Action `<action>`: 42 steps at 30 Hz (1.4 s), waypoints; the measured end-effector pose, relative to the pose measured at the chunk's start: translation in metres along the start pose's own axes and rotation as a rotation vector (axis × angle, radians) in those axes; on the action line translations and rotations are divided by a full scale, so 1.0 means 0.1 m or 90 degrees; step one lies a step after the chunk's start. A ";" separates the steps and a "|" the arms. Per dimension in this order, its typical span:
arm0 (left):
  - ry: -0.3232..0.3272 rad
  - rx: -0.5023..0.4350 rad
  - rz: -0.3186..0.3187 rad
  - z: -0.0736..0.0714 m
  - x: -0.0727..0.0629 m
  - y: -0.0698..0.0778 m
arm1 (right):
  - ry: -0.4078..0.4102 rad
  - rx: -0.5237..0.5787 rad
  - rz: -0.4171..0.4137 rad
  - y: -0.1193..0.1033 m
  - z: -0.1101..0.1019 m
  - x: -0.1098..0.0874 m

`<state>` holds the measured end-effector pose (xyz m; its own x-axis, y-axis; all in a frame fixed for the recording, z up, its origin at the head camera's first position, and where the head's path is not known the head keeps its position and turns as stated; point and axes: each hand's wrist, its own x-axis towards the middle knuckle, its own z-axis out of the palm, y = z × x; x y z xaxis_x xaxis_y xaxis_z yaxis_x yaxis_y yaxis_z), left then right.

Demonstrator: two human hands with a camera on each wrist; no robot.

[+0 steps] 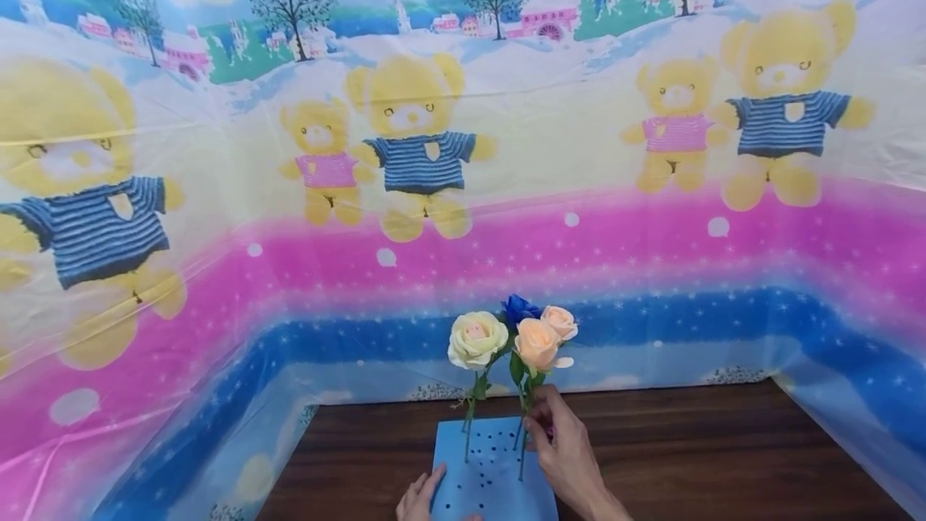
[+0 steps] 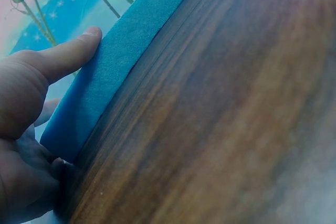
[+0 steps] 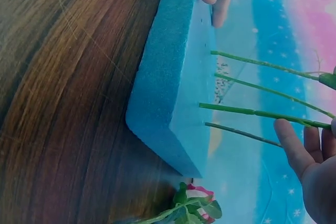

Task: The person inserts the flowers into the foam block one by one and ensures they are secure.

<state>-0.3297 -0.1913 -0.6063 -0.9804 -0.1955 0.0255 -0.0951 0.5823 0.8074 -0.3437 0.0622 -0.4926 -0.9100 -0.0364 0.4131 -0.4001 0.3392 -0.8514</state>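
Note:
A light blue foam block [image 1: 510,497] with several small dark holes lies on the table. From its top stand roses on green stems: a cream rose [image 1: 477,340], a blue rose [image 1: 519,309] behind, and a peach rose [image 1: 538,344] with a smaller peach bloom [image 1: 560,322] beside it. My right hand [image 1: 567,449] pinches the peach rose's green stem [image 3: 236,110], whose lower end meets the foam. At the block's near left corner, my left hand [image 1: 418,497] grips the foam, its thumb [image 2: 73,53] lying along an edge; some fingers are hidden behind it.
A pink and white rose [image 3: 202,203] lies on the dark wooden table [image 1: 694,457], to the block's right. Behind the table hangs a printed cloth [image 1: 550,151] with teddy bears, which also folds round both sides.

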 end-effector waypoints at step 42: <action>0.007 -0.009 0.014 0.06 -0.01 0.08 | -0.018 -0.088 -0.025 0.11 -0.04 0.01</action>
<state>-0.3302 -0.1815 -0.6030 -0.9804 -0.1908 0.0498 -0.0706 0.5755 0.8148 -0.3488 0.0693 -0.4998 -0.8974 -0.0775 0.4344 -0.4184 0.4626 -0.7816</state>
